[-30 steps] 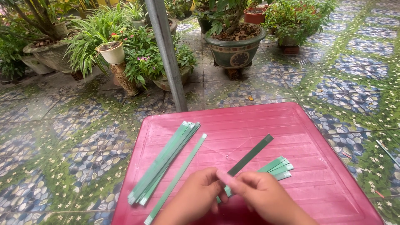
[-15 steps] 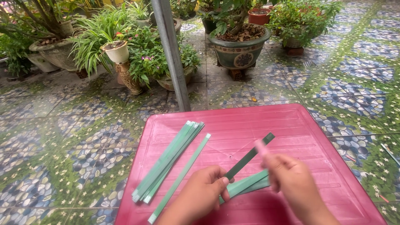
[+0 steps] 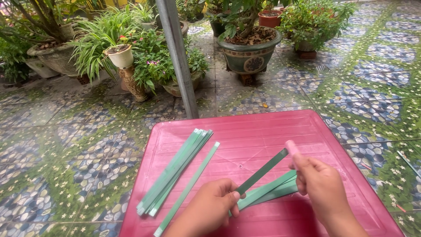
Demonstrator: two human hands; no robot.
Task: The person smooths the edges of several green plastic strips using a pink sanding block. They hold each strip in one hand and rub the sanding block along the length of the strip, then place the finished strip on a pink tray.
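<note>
A: What has changed since a moment ago?

B: The right hand [image 3: 322,184] has drawn apart from the left hand [image 3: 215,208]; it is curled around a small pink stick [image 3: 291,147].

A: And the long dark green paper strip [image 3: 263,171]?

B: The left hand pinches its lower end shut. Its long axis runs diagonally, up and right toward the pink stick, above the red plastic surface [image 3: 263,131], over folded green strips [image 3: 274,189]. A bundle of green strips [image 3: 175,175] lies left.

One red table [image 3: 263,131]; two hands; one loose green strip [image 3: 187,189]; one strip bundle [image 3: 175,177]; one metal pole [image 3: 177,57].
</note>
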